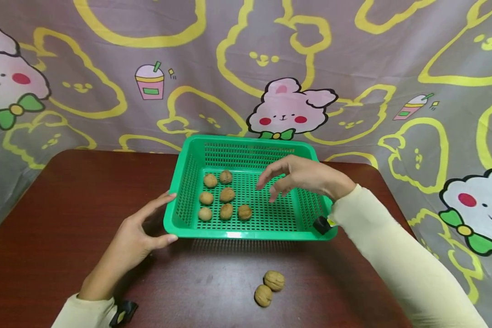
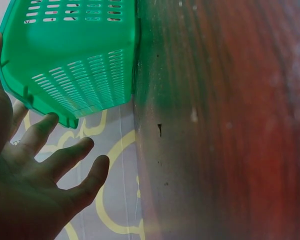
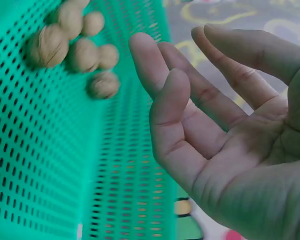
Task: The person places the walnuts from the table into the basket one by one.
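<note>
A green plastic basket (image 1: 246,234) with slotted walls stands on the table. Along its left rim my left hand (image 1: 133,237) rests, thumb and a finger touching the edge; in the left wrist view its other fingers spread loosely below the rim. Over the basket's right half hovers my right hand (image 1: 301,175), fingers bent loosely and nothing between them. Several wrinkled walnuts (image 1: 227,195) lie on the basket floor, left of that hand. Beside them sits a column of smaller, paler, smoother round things (image 1: 206,198), their kind unclear. Two more walnuts (image 1: 274,280) touch each other on the table in front.
The dark red-brown table (image 1: 86,196) carries everything. Directly behind the basket hangs a patterned cloth (image 1: 213,68) with yellow outlines and cartoon rabbits, continuing around both sides. A dark strap (image 1: 321,225) is at the right wrist, over the basket's front right corner.
</note>
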`<action>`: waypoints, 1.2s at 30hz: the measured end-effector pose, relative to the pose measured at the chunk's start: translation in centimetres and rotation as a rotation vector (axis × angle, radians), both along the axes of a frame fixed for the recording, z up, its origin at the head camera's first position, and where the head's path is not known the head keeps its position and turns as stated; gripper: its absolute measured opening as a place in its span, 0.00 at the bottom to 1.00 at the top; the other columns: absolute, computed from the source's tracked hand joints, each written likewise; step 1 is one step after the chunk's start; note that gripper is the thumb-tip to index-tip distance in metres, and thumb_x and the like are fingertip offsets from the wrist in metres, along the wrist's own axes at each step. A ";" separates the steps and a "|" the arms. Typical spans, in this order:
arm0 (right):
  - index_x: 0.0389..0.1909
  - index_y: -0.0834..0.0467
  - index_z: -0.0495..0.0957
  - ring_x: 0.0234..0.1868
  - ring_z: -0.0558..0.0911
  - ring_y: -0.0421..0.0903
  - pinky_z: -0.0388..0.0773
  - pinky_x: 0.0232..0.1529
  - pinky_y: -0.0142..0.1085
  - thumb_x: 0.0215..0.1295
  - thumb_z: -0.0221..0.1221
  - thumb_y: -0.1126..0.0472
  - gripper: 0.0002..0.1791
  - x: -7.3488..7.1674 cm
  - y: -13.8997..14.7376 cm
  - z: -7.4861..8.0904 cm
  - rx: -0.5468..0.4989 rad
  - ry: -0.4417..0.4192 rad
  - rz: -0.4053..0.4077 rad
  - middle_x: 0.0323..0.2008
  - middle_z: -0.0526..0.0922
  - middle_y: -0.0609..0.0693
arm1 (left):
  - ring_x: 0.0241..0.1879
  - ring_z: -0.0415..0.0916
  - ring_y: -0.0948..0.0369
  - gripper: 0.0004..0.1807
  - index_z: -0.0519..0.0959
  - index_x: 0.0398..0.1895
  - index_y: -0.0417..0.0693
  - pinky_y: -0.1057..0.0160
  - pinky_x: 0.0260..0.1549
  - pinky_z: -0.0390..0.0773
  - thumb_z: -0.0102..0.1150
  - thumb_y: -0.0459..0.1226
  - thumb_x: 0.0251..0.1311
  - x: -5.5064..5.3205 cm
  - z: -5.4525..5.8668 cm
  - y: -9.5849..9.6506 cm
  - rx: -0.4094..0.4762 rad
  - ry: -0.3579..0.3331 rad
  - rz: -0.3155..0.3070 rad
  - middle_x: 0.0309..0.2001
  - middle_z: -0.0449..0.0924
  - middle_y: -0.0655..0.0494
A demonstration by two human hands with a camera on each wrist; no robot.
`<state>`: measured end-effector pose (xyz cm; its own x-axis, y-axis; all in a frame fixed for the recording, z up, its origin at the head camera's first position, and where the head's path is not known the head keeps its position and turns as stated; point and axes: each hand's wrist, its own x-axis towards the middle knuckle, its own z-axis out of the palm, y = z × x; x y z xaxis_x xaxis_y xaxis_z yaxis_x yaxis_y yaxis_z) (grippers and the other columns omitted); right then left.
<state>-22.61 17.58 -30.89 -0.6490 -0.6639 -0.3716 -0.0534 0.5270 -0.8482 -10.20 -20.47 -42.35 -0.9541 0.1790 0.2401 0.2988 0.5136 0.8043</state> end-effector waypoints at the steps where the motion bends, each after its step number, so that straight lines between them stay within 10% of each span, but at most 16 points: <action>1: 0.54 0.59 0.85 0.45 0.89 0.59 0.83 0.47 0.44 0.69 0.60 0.67 0.15 0.7 0.4 0.5 -0.011 0.010 0.012 0.59 0.84 0.55 | 0.69 0.60 0.85 0.48 0.71 0.76 0.64 0.86 0.60 0.61 0.83 0.37 0.49 0.0 0.0 0.0 -0.004 -0.004 0.004 0.77 0.69 0.51; 9: 0.57 0.66 0.82 0.44 0.90 0.51 0.85 0.49 0.40 0.70 0.57 0.73 0.17 7.0 3.0 1.0 -0.167 -0.017 0.085 0.47 0.89 0.61 | 0.69 0.60 0.84 0.48 0.72 0.76 0.63 0.86 0.60 0.62 0.83 0.37 0.49 0.1 -0.1 0.1 -0.004 -0.015 0.010 0.77 0.69 0.51; 19: 0.58 0.68 0.81 0.46 0.89 0.41 0.86 0.50 0.37 0.72 0.57 0.75 0.16 14.1 4.6 -4.6 -0.467 -0.061 0.109 0.57 0.86 0.49 | 0.72 0.62 0.78 0.47 0.71 0.75 0.67 0.84 0.61 0.60 0.83 0.39 0.50 0.0 -0.2 -0.1 -0.010 -0.021 0.014 0.77 0.69 0.55; 29: 0.60 0.72 0.78 0.42 0.87 0.36 0.85 0.46 0.32 0.66 0.56 0.78 0.21 15.3 5.1 -10.7 -0.475 -0.058 0.031 0.58 0.81 0.69 | 0.70 0.61 0.83 0.48 0.72 0.76 0.64 0.85 0.61 0.61 0.84 0.37 0.48 0.0 -0.1 0.0 0.003 -0.019 0.012 0.77 0.69 0.50; 36: 0.60 0.69 0.79 0.39 0.86 0.34 0.85 0.42 0.30 0.65 0.61 0.75 0.22 15.2 4.3 -12.0 -0.404 -0.039 0.002 0.59 0.80 0.72 | 0.75 0.65 0.66 0.48 0.71 0.76 0.67 0.82 0.61 0.62 0.83 0.40 0.50 -0.1 0.0 0.0 -0.016 -0.041 0.018 0.77 0.69 0.55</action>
